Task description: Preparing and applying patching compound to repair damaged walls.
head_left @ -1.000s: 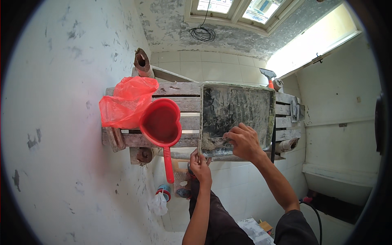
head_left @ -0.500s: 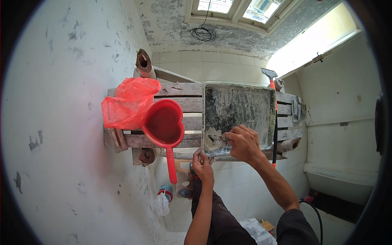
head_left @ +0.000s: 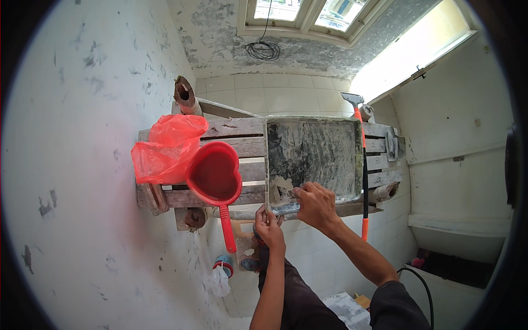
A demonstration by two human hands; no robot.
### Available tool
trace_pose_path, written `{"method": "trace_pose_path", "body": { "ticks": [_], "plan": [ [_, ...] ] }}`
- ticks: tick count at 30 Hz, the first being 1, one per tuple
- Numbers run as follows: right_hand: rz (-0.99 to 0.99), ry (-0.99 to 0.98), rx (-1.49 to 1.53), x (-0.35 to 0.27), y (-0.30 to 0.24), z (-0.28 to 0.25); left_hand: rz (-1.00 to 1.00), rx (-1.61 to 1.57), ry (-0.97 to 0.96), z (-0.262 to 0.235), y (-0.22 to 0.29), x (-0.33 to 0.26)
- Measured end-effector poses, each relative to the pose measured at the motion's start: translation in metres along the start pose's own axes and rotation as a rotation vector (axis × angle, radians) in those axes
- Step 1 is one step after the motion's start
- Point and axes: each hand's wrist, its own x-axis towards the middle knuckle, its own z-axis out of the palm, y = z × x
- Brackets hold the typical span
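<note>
A dark, shallow rectangular tray (head_left: 322, 151) smeared with grey, dried-looking residue lies on a slatted wooden bench (head_left: 234, 126). My left hand (head_left: 270, 230) grips its near-left corner, thumb at the rim and fingers curled beneath. Over the near end of the tray, my right hand (head_left: 318, 208) is closed, fingertips down beside a patch of pale paste (head_left: 281, 187). Whatever those fingers hold, if anything, is hidden. Left of the tray sits a red heart-shaped dipper (head_left: 227, 228) with liquid inside, its handle jutting past the bench's near edge.
A red plastic bag (head_left: 170, 148) lies behind the dipper. Along the tray's right side rests a long-handled scraper (head_left: 365, 190). Below the bench are a small blue-and-red bucket (head_left: 224, 261) and a white bag (head_left: 220, 283). A patchy wall (head_left: 99, 165) borders the left side.
My right hand has shifted slightly left and nearer along the tray's near end. My left hand keeps its hold on the corner. The whole view has moved a little.
</note>
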Motion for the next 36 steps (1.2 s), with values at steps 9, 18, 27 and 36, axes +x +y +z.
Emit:
{"method": "trace_pose_path", "body": {
  "ticks": [9,18,27,36],
  "plan": [
    [0.043,0.075,-0.013,0.003,-0.001,-0.017,0.002,0.013,0.009,0.001,0.003,0.001],
    [0.035,0.152,0.021,-0.009,0.017,-0.024,0.006,-0.009,0.015,0.001,0.003,0.004],
    [-0.031,0.012,0.057,0.003,0.038,-0.02,0.016,-0.006,0.024,-0.001,-0.002,0.001],
    [-0.1,-0.075,-0.101,0.065,0.058,-0.042,0.049,0.0,0.026,0.002,-0.003,0.0]
  ]
}}
